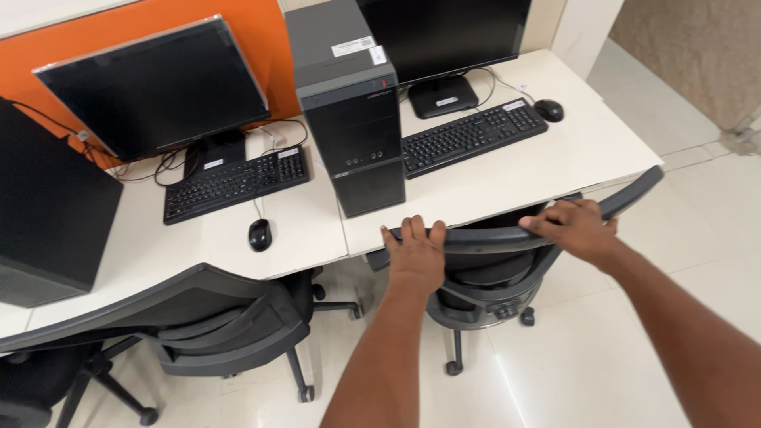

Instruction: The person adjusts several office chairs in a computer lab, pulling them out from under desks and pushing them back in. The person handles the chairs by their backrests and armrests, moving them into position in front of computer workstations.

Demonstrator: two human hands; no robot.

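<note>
Both of your hands are on the top edge of the black office chair [507,261] that stands tucked partly under the white worktop [555,158]. Your left hand [416,250] is closed over the curved backrest rim near its left end, fingers hooked over the far side and the palm on the near side. Your right hand [577,226] grips the same rim further along, toward the raised right end, fingers wrapped over the top. The chair's wheeled base shows below, on the pale tiled floor [602,349].

Just beyond your left hand, a dark computer tower [349,111] stands upright on the worktop, close to its front edge. To its right lie a black keyboard [473,136] and a black mouse [548,110], with a monitor [444,32] behind them (only its lower part is in view). To the tower's left sit a second monitor [158,87], a second keyboard [235,184] and a second mouse [259,235]. A second black chair [214,317] stands in front of that place; its seat seems pushed under the worktop, though the angle makes this hard to judge.
</note>
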